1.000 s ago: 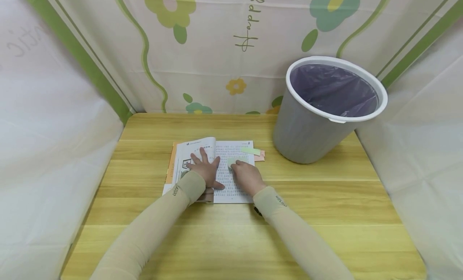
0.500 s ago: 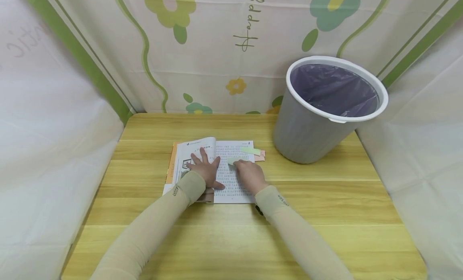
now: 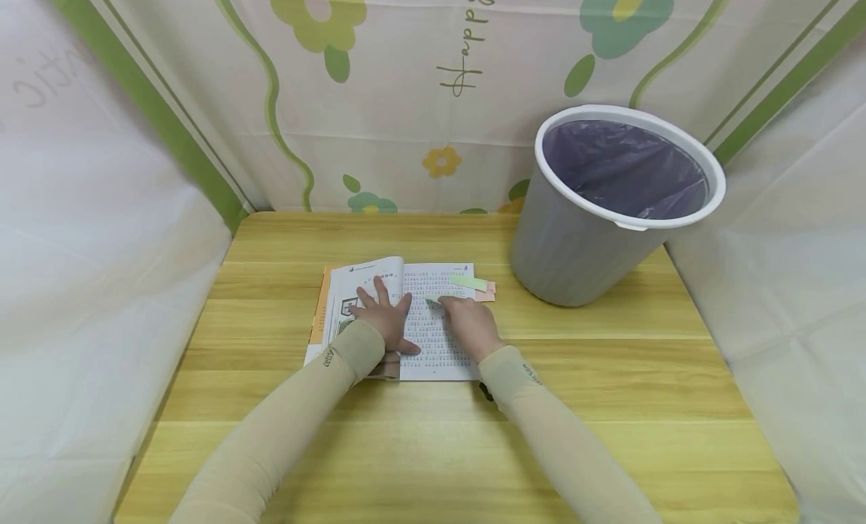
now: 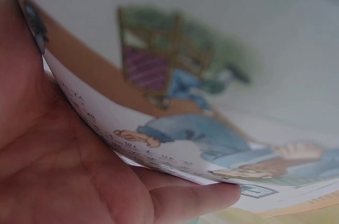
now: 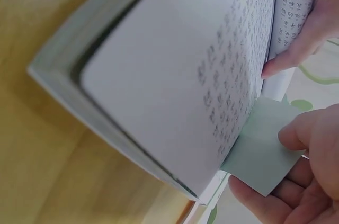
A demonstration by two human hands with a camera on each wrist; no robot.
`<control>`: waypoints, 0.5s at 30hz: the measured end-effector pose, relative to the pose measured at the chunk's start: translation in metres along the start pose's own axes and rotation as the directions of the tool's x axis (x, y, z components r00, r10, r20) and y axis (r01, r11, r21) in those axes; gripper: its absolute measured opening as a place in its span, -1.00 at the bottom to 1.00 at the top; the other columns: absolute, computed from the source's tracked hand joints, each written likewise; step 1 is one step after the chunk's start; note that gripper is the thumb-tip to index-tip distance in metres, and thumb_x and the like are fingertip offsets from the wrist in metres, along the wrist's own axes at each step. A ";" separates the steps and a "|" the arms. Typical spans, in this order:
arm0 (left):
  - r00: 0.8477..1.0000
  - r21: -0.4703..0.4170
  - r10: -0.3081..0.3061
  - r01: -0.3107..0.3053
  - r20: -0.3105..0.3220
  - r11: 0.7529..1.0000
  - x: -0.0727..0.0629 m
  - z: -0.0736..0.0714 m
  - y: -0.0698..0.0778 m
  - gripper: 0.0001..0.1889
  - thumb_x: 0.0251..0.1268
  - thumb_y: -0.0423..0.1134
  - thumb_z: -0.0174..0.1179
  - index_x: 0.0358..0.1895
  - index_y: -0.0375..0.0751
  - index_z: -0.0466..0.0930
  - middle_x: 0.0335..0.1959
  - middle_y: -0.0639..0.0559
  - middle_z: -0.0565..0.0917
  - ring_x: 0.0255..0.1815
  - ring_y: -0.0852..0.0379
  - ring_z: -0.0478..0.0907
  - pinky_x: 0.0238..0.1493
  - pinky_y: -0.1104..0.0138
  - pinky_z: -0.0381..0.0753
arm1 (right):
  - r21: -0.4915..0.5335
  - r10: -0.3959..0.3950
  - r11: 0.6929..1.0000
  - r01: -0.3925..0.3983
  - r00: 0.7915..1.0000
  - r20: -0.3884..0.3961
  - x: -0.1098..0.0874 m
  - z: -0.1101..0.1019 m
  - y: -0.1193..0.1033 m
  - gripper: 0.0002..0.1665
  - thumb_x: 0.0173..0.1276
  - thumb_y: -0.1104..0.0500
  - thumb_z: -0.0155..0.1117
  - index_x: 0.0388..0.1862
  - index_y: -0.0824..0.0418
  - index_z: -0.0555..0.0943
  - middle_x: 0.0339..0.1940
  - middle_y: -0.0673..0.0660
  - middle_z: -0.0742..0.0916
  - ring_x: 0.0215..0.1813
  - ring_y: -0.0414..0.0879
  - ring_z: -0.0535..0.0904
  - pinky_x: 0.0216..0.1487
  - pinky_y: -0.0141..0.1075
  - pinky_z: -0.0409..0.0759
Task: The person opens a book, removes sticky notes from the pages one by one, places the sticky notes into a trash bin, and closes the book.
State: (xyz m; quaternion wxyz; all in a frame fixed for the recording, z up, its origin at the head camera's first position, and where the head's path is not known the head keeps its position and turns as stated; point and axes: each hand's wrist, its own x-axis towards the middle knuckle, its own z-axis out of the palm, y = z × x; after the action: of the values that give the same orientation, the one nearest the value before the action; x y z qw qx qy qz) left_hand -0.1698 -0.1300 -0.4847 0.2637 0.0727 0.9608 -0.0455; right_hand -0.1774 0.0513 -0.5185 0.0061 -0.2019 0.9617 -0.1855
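Note:
An open book (image 3: pixel 440 355) with printed text lies on the wooden table. My left hand (image 3: pixel 383 316) rests on its left page near the spine, fingers spread. In the left wrist view the illustrated page (image 4: pixel 228 75) curves up beside that palm. Over the right page, my right hand (image 3: pixel 468 325) pinches a pale green sticky note (image 5: pixel 265 139) between thumb and fingers. The note stands up from the page at an angle, one edge at the paper. Further up the page lie a light green paper strip (image 3: pixel 468 282) and a pink one (image 3: pixel 485 292), both past the page's right edge.
A grey trash bin (image 3: pixel 575 246) with a white rim and a dark purple liner stands at the back right of the table (image 3: pixel 419 456). Behind the table hangs a flowered curtain (image 3: pixel 406 110), with white cloth on both sides.
My right hand has shifted slightly right, tilting the pale green sticky note up from the page. My left hand stays in place on the book.

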 end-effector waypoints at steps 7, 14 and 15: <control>1.000 0.002 0.002 -0.002 -0.005 1.000 -0.001 0.001 0.000 0.24 -0.11 0.56 0.24 0.63 0.14 -0.14 0.48 -0.61 -0.36 0.38 -0.73 -0.14 0.20 -0.37 0.28 | 0.002 -0.009 1.000 0.009 0.999 -0.031 0.000 -0.002 0.001 -0.65 0.44 0.30 0.20 0.16 0.15 0.67 0.06 0.11 0.74 0.04 0.03 0.70 0.06 -0.12 0.64; 1.000 0.002 0.001 -0.001 -0.007 1.000 -0.001 0.001 0.000 0.25 -0.13 0.56 0.25 0.63 0.15 -0.15 0.49 -0.61 -0.36 0.38 -0.73 -0.14 0.21 -0.37 0.27 | 0.009 -0.012 1.000 0.013 0.998 -0.055 -0.001 -0.006 0.002 -0.65 0.41 0.32 0.22 0.14 0.17 0.68 0.02 0.14 0.76 -0.06 0.05 0.73 -0.05 -0.11 0.68; 1.000 0.004 0.001 -0.001 -0.007 1.000 -0.001 0.001 0.000 0.25 -0.13 0.56 0.25 0.63 0.14 -0.15 0.48 -0.61 -0.36 0.38 -0.73 -0.13 0.21 -0.38 0.27 | 0.010 -0.009 1.000 0.009 0.998 -0.056 -0.001 -0.006 0.002 -0.65 0.41 0.32 0.22 0.15 0.17 0.68 0.01 0.14 0.76 -0.07 0.05 0.73 -0.06 -0.12 0.68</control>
State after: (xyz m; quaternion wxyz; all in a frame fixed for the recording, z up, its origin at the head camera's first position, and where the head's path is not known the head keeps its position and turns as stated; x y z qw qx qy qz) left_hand -0.1687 -0.1300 -0.4846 0.2601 0.0738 0.9616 -0.0469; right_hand -0.1779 0.0553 -0.5134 -0.0203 -0.2010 0.9595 -0.1962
